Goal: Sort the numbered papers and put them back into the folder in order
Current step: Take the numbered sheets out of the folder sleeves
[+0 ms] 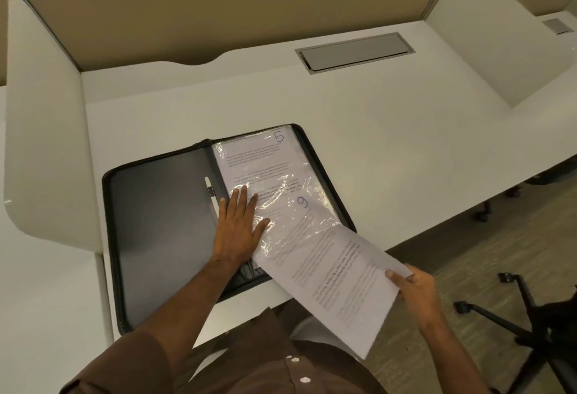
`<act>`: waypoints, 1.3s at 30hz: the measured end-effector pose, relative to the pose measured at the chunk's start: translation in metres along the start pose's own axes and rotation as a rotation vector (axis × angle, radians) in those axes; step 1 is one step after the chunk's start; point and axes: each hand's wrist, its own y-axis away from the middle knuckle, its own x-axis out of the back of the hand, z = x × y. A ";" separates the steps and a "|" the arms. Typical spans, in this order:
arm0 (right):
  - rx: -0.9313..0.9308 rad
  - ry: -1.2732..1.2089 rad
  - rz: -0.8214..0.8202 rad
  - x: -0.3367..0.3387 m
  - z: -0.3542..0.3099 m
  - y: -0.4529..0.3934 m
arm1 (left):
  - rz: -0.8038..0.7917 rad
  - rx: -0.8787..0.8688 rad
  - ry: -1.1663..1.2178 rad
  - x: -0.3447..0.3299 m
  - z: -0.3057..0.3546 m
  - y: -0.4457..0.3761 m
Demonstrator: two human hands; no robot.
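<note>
A black zip folder (156, 225) lies open on the white desk. Its right half holds clear plastic sleeves; the top sleeve shows a printed sheet marked 5 (259, 159). My left hand (239, 225) presses flat on the lower left of that sleeve, fingers straight. My right hand (412, 287) pinches the near edge of another printed sheet marked 9 (327, 269). The far end of this sheet lies inside a clear sleeve, and the near half sticks out over the desk's front edge.
A white pen (211, 197) sits in the folder's spine loop. The white desk (390, 144) has a grey cable hatch (354, 52) at the back and white side dividers. A black office chair base (530, 331) stands on the floor at the right.
</note>
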 end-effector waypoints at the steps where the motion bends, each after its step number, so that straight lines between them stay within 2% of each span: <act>1: 0.001 0.027 0.010 0.012 -0.003 -0.001 | 0.002 -0.001 0.000 0.000 0.000 0.000; 6: 0.030 0.099 0.058 0.077 -0.031 -0.008 | 0.017 -0.009 -0.004 0.000 -0.001 0.001; 10: 0.038 0.018 0.133 0.110 -0.058 -0.039 | 0.039 -0.008 0.018 0.000 -0.001 0.000; 13: 0.005 -0.092 0.127 0.117 -0.073 -0.080 | 0.056 0.001 0.042 -0.002 -0.001 -0.001; 21: -0.083 -0.538 0.080 0.063 -0.125 -0.170 | 0.117 0.058 0.080 -0.006 0.013 -0.003; 27: -0.141 -0.766 0.008 0.028 -0.138 -0.231 | 0.175 -0.012 0.135 -0.017 0.054 -0.005; 34: -0.166 -0.710 -0.017 0.002 -0.140 -0.278 | 0.135 0.001 0.125 -0.024 0.095 0.001; 39: -0.171 -0.645 0.023 -0.011 -0.133 -0.294 | 0.083 -0.079 0.055 -0.028 0.097 0.005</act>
